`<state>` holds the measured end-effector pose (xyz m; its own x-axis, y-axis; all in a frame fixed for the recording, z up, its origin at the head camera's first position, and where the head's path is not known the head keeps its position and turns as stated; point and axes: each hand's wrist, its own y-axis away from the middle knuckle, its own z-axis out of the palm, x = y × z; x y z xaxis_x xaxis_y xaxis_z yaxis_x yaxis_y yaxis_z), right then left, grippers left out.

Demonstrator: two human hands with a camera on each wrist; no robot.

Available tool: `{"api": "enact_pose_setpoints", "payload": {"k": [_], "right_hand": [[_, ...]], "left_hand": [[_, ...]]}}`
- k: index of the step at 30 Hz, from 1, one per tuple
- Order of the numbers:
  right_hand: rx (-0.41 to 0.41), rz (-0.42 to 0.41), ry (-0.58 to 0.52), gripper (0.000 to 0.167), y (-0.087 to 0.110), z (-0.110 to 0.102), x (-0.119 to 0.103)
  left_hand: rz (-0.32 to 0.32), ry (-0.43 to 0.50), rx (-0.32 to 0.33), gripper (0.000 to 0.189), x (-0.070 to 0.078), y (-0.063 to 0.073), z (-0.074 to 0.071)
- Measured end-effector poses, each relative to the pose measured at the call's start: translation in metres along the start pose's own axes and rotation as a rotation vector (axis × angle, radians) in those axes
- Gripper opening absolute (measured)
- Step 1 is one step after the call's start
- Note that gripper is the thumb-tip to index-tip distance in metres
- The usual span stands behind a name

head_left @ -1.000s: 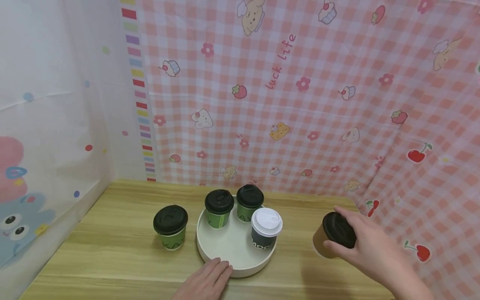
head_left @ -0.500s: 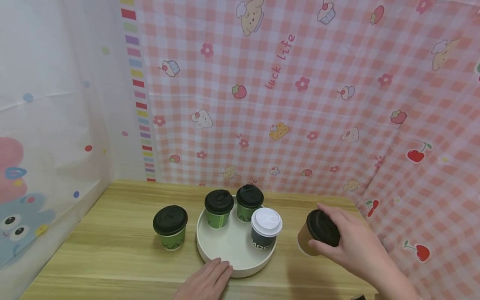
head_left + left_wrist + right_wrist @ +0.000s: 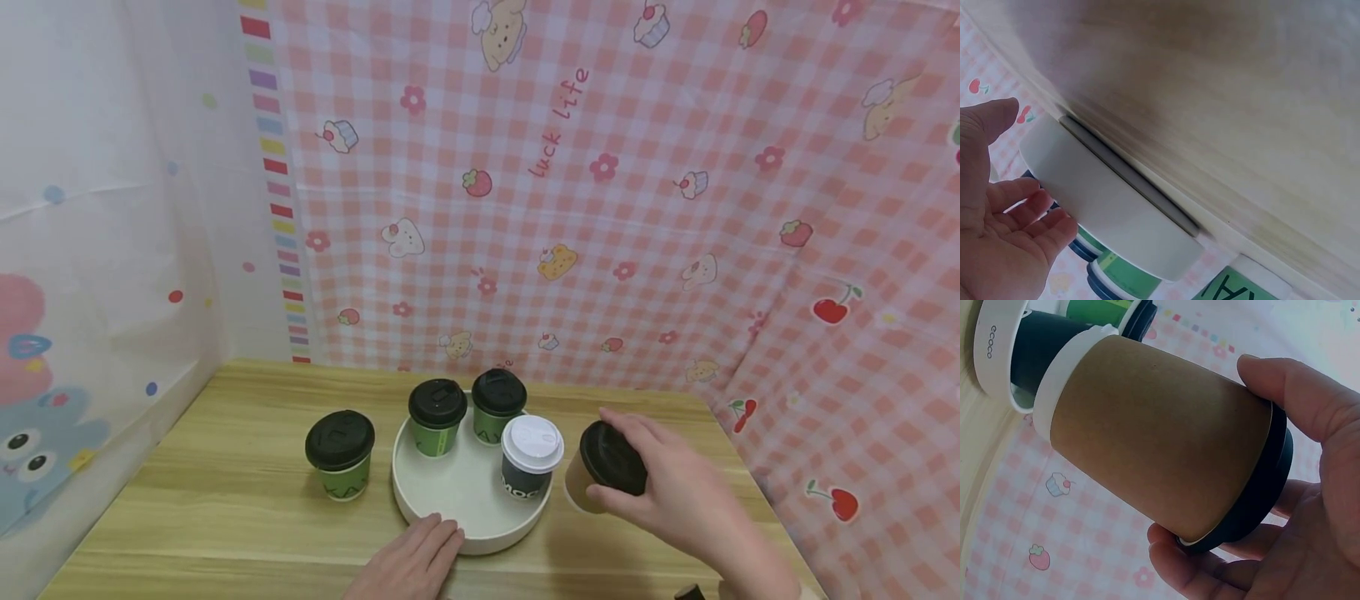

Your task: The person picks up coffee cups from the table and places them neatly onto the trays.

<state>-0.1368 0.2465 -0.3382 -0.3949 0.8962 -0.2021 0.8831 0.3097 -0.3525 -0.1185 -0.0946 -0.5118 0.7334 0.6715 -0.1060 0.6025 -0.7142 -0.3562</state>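
My right hand [image 3: 663,483] grips a brown paper coffee cup [image 3: 1160,431] around its black lid [image 3: 613,457]. The cup is tilted and held above the table, just right of a round white tray [image 3: 463,500]. Fingertips of my left hand [image 3: 411,560] rest on the tray's near rim, its thumb held apart in the left wrist view. Two green cups [image 3: 437,437] with black lids stand at the back of the tray. A dark cup [image 3: 525,477] with a white lid stands at the tray's right side.
Left of the tray, another green cup [image 3: 347,477] with a black lid stands on the wooden table [image 3: 247,500]. A pink checked cloth [image 3: 480,233] hangs behind and along the right; a white printed cloth [image 3: 112,250] hangs at the left.
My right hand has carried the brown coffee cup leftward, closer to the tray and the white-lidded cup. The left hand has stayed on the tray's rim.
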Motion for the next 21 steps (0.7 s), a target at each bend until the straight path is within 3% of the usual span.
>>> {"api": "enact_pose_setpoints", "payload": {"k": [21], "right_hand": [[-0.007,-0.089,0.004,0.084,-0.004,0.017,-0.017]], "left_hand": [[-0.024,0.022,-0.027,0.086,0.000,0.000,-0.001]]}}
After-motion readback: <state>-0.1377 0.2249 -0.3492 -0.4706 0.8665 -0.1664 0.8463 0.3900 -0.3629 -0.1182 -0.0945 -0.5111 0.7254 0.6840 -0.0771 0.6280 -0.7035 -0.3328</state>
